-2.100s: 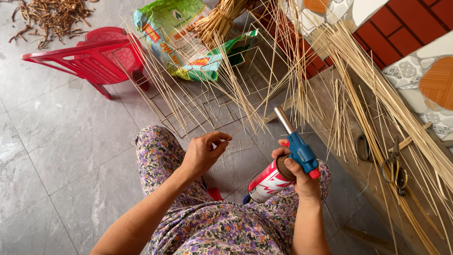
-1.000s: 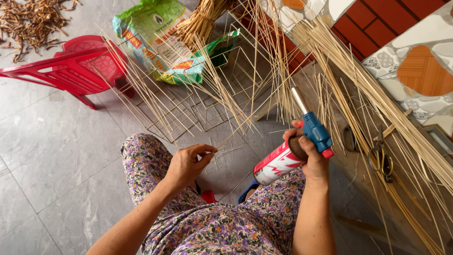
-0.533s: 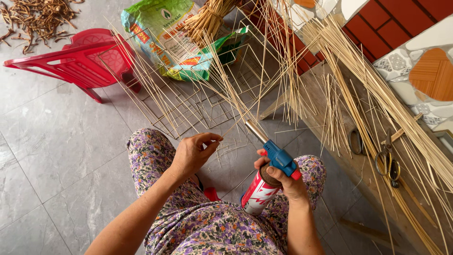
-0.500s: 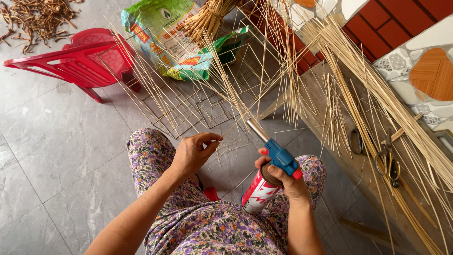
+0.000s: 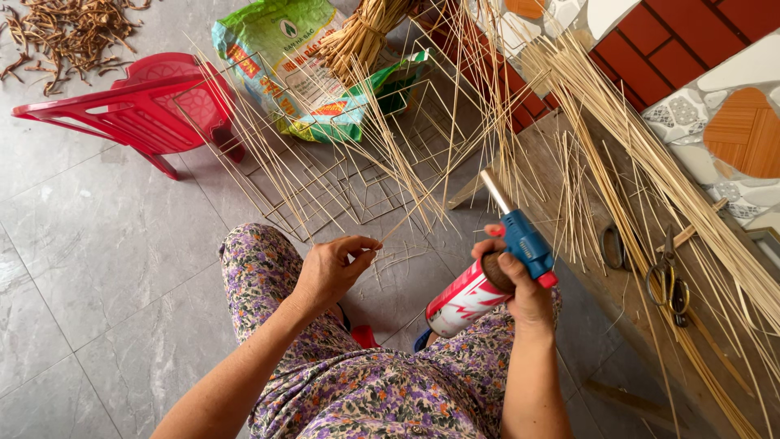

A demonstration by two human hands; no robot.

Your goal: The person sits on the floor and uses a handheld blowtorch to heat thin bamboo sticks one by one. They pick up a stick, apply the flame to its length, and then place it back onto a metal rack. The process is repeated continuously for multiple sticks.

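Seated above a grey tiled floor [image 5: 89, 268], a person in a floral garment works with both hands over the knees. Right hand [image 5: 520, 280] is clamped around a blue-headed torch [image 5: 520, 244] on a red-and-white gas can [image 5: 465, 299] — the metal nozzle points up and away, toward a spread of thin sticks [image 5: 382, 154]. Left hand [image 5: 333, 268] has thumb and fingertips pinched together on one thin strip [image 5: 390, 236], which runs up toward the torch's nozzle. Beyond the hands, a wire frame [image 5: 325, 191] lies on the floor under the sticks. A red chair [image 5: 138, 114] lies tipped over near the floor's far left edge, beside a green sack [image 5: 284, 65] — a tied bundle [image 5: 361, 36] rests on it. Scissors [image 5: 670, 272] lie on a wooden board [image 5: 642, 358] at the right, among more long sticks.
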